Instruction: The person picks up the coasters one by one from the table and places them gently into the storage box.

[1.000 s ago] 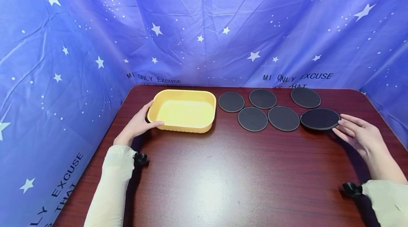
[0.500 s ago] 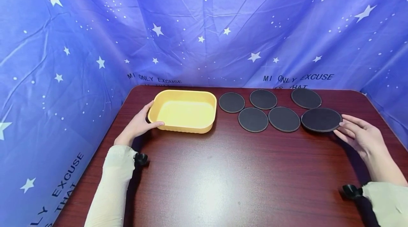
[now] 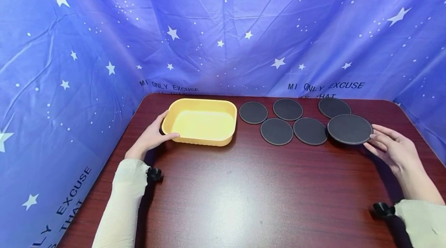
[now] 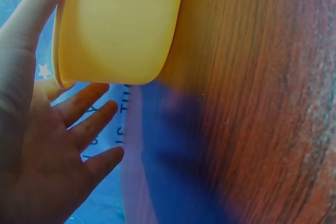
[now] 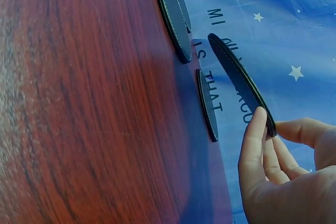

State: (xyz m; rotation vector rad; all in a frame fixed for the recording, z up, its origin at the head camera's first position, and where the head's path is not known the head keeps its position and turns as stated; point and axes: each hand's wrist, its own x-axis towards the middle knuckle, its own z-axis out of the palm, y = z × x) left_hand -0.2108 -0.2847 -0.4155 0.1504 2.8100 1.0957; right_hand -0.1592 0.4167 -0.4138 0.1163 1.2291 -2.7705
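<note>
In the head view my left hand point(image 3: 150, 135) holds the left end of a yellow rectangular tub point(image 3: 198, 141), its thumb on the front rim. The left wrist view shows the tub's end wall point(image 4: 115, 35), with several fingers spread beyond it. On the right, my right hand point(image 3: 397, 149) pinches the right edge of a round black coaster point(image 3: 350, 129) with stitching along its rim. In the right wrist view this coaster point(image 5: 244, 82) is tilted and raised off the table, between thumb and fingers. It overlaps the back right coaster point(image 3: 332, 105) in the head view.
Several more black coasters lie flat in two rows right of the tub, among them a front one point(image 3: 276, 131) and a back one point(image 3: 287, 109). The dark red wooden table point(image 3: 244, 186) meets a blue star-printed cloth point(image 3: 223, 27) behind and at the sides.
The coaster in my right hand has risen slightly and turned its top face more towards the head camera. My left hand and the tub have stayed in place.
</note>
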